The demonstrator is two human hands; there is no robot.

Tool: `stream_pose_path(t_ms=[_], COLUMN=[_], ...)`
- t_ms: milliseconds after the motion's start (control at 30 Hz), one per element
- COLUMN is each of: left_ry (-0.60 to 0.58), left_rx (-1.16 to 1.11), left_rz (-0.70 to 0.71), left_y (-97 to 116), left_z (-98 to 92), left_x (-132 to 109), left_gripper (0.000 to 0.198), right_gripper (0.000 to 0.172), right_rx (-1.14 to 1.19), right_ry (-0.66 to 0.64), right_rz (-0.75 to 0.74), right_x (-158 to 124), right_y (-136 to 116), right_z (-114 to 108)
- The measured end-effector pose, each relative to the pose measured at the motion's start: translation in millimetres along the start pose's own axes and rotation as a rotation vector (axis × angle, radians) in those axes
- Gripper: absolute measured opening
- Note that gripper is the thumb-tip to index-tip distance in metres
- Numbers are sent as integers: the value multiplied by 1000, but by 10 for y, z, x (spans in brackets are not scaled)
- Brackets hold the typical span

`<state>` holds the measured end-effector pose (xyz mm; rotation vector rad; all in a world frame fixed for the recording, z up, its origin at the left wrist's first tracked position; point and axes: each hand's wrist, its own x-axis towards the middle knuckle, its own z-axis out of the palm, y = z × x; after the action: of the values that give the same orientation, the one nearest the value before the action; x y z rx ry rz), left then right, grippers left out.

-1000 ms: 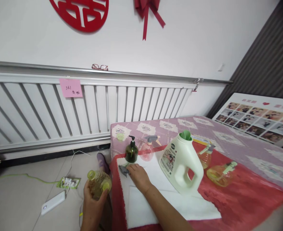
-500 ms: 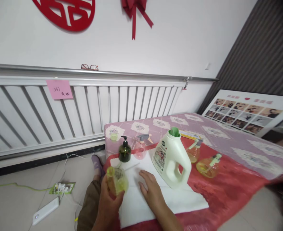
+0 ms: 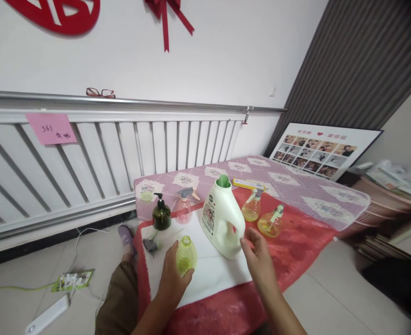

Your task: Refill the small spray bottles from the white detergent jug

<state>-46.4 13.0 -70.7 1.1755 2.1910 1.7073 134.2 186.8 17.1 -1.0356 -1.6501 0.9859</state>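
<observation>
My left hand (image 3: 173, 274) is wrapped round a yellow-green spray bottle (image 3: 187, 253), upright over the white cloth, its neck bare and no sprayer on it. My right hand (image 3: 257, 253) is beside the handle of a pale green detergent jug (image 3: 222, 225), fingers apart and slightly curved; whether a fingertip touches the handle I cannot tell. The jug stands uncapped, with a green spout in its mouth. A grey spray head (image 3: 150, 245) with its tube lies on the white cloth (image 3: 208, 274), left of the bottle.
Behind my left hand stand a dark green pump bottle (image 3: 161, 217) and a pink spray bottle (image 3: 183, 211). Two spray bottles with yellow liquid, one upright (image 3: 251, 210) and one tilted (image 3: 270, 225), are right of the jug. A yellow box (image 3: 249, 184) lies farther back.
My right hand has moved from over the cloth to beside the jug's handle. The spray head now lies on the cloth at left, and the camera view has swung right.
</observation>
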Motion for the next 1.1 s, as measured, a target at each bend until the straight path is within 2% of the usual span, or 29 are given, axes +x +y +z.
stream_pose_path(t_ms=[133, 233, 433, 567, 700, 867, 967, 1100], left_ry=[-34, -59, -107, -85, -74, -41, -4, 21], left_rx=[7, -9, -32, -40, -49, -80, -98, -91], left_rz=[-16, -36, -88, -97, -119, -159, -169, -159], left_y=[-67, -108, -107, -47, -21, -80, -86, -46], left_z=[-6, -10, -41, -51, -43, -26, -19, -15], left_x=[-19, -30, -31, -59, -76, -75, -82, -93], left_gripper=[83, 87, 88, 87, 86, 88, 86, 83], right_gripper=[49, 44, 48, 46, 31, 33, 32, 37], right_rx=[26, 5, 34, 54, 17, -118, -193, -283], right_ry=[-82, -81, -73, -119, -158, -331, -439, -485], right_rz=[18, 60, 74, 99, 112, 121, 158, 218], right_x=[214, 299, 377, 409, 504, 605, 614, 604], right_y=[-2, 16, -95, -330, -590, -895, -1087, -1282], right_z=[127, 215, 217, 5, -323, -672, -776, -824])
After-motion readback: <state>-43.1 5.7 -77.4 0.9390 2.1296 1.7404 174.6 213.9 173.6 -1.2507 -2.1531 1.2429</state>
